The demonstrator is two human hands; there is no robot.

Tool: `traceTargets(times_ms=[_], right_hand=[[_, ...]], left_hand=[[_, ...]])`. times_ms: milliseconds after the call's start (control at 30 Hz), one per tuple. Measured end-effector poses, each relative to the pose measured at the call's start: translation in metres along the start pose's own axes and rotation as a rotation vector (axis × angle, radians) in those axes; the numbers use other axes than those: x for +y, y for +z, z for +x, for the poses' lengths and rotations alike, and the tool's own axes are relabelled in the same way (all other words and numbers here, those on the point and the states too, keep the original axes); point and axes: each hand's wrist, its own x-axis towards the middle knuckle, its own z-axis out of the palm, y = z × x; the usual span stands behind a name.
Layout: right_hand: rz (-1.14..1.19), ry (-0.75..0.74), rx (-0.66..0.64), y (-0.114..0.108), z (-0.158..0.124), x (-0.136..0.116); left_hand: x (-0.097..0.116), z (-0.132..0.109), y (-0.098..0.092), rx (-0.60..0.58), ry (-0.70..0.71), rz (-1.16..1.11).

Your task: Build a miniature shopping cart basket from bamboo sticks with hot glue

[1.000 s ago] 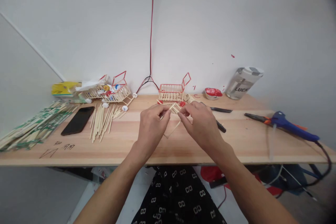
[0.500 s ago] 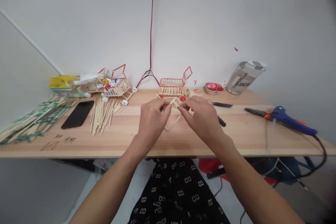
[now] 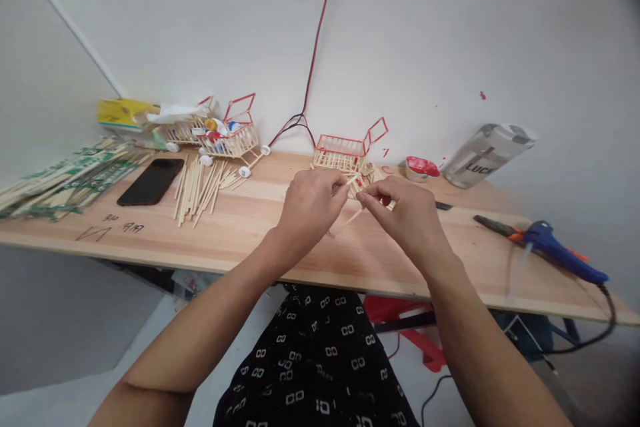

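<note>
My left hand (image 3: 315,203) is closed, its thumb and fingertips pinching thin wooden sticks (image 3: 353,218) above the middle of the table. My right hand (image 3: 407,210) pinches the same sticks from the other side, thumb and forefinger pressed together. The sticks appear to meet at an angle; my fingers hide the joint. Just behind my hands stands a small stick-built shopping cart (image 3: 340,147) with a red-painted rim and handle. Some pale and red pieces lie in front of it, partly covered by my fingers.
Left are loose sticks (image 3: 195,190), a phone (image 3: 151,181), wrapped chopsticks (image 3: 75,177) and a filled cart (image 3: 233,140) with white wheels. Right are a red paint cup (image 3: 423,169), a tilted clear jar (image 3: 487,155) and a blue glue gun (image 3: 565,253) with its cord over the edge.
The view has tilted and swung, so the table slants downward to the right. Both hands stay close together, still pinching the sticks.
</note>
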Motion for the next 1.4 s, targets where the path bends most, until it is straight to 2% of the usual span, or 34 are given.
traceTargets(times_ms=[267,533,900,1400], right_hand=[[-0.027,-0.042,-0.017,-0.001,0.000,0.005],[-0.086,-0.062,-0.017,-0.001,-0.002,0.005],[-0.046,-0.059,0.030,0.004,-0.008,0.002],[-0.203,-0.067,0.041,0.005,-0.015,0.001]], left_hand=[[0.004,0.003,-0.002,-0.056,-0.009,0.008],[0.004,0.003,-0.003,-0.055,-0.012,-0.017],[0.000,-0.002,-0.002,-0.028,-0.006,-0.018],[0.002,-0.007,-0.001,-0.030,0.044,-0.020]])
